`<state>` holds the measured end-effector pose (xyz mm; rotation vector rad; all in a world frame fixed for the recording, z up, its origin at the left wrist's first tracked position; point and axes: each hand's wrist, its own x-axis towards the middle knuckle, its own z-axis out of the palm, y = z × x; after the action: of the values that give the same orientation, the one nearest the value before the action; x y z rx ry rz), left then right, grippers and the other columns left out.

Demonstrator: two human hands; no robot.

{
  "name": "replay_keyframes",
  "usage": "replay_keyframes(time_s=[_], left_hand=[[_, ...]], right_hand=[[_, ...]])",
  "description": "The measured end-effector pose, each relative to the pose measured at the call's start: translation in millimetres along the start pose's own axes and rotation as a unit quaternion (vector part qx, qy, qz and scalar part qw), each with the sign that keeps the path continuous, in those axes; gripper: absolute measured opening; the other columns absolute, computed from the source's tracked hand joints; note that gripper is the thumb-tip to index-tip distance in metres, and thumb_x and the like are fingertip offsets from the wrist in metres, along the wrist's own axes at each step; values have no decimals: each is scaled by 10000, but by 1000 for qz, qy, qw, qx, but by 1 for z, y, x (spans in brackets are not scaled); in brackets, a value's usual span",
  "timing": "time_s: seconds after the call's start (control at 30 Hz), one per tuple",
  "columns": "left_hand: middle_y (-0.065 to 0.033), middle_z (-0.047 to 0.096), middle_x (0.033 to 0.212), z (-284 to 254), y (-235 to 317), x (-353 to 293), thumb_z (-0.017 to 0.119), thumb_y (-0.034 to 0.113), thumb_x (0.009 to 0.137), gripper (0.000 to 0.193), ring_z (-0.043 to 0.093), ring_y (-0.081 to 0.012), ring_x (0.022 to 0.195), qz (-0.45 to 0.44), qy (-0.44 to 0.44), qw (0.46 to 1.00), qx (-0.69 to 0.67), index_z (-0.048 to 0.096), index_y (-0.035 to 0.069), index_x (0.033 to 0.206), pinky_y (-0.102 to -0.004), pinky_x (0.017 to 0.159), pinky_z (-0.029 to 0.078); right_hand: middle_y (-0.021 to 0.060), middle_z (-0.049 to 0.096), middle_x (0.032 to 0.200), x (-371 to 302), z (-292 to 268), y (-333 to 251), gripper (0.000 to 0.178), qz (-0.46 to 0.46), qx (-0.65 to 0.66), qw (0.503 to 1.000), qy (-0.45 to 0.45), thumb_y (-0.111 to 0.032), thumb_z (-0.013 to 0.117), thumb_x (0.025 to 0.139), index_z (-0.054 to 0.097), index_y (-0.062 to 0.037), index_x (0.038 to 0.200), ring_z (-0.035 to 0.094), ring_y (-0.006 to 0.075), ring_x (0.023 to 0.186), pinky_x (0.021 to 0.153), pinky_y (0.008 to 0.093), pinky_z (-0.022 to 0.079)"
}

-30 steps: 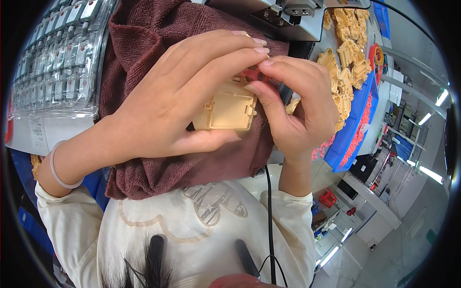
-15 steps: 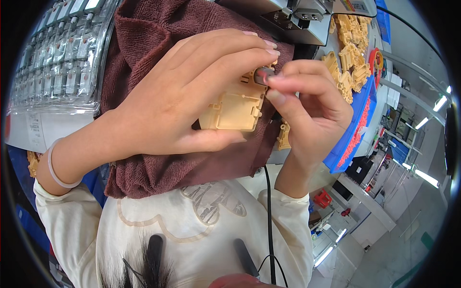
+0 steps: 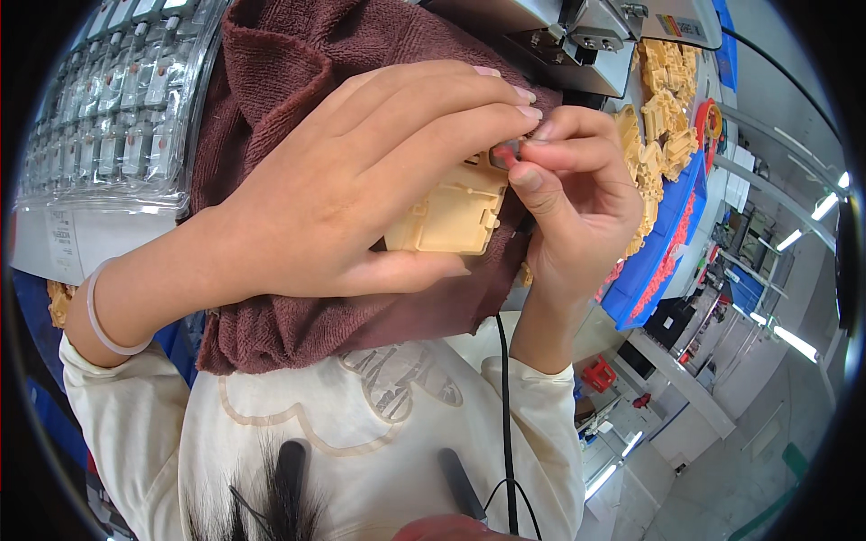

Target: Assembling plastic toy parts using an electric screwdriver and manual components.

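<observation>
Our left hand (image 3: 334,207) is clamped on a tan plastic housing (image 3: 451,215) above the brown towel (image 3: 298,108); our right hand (image 3: 577,198) pinches a small red piece (image 3: 503,155) at its top corner. Both seem light and stiff; the housing's thin tabs look fragile, so hold its edges.

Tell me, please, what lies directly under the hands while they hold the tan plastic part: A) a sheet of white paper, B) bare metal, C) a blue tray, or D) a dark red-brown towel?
D: the left hand and right hand hold the tan plastic part over a dark red-brown towel.
</observation>
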<state>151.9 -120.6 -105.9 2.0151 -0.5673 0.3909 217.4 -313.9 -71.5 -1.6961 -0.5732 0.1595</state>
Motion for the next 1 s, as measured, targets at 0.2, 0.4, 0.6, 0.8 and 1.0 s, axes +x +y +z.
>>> replay_keyframes(time_s=[0.2,0.4,0.6,0.8,1.0], left_hand=[[-190,495,1369,0,2,-1,784,293,718,781,479,-370,1275,-8,0,1000,-3,467,-1,1368,-465,1056,385],[-187,497,1376,0,2,-2,787,273,706,791,477,-373,1277,-5,0,1000,-1,460,0,1372,-464,1061,380],[-181,475,1393,-2,1,0,782,243,693,817,457,-360,1295,-17,-18,999,20,435,-4,1390,-455,1083,355],[-170,459,1393,-2,5,4,770,282,710,812,437,-354,1302,18,-10,999,37,423,21,1396,-442,1084,346],[-175,434,1413,-15,15,9,758,335,785,790,434,-362,1296,18,-45,998,51,397,40,1422,-443,1074,352]], right_hand=[[52,586,948,-5,3,7,280,-148,-260,954,18,-146,872,653,704,-81,867,547,191,862,762,296,452],[43,600,926,-6,4,3,253,-170,-345,923,19,-138,858,674,684,-67,844,528,203,863,752,311,426],[23,583,808,8,6,-7,193,-156,-346,925,-27,-124,814,669,651,-95,769,506,229,798,722,354,401],[47,569,914,8,-6,-4,159,-170,-317,933,-32,-136,777,724,669,-82,828,523,230,835,763,339,410],[145,611,926,-7,-44,-6,403,92,-266,949,140,-228,721,855,603,-56,1200,617,316,873,794,385,494]])
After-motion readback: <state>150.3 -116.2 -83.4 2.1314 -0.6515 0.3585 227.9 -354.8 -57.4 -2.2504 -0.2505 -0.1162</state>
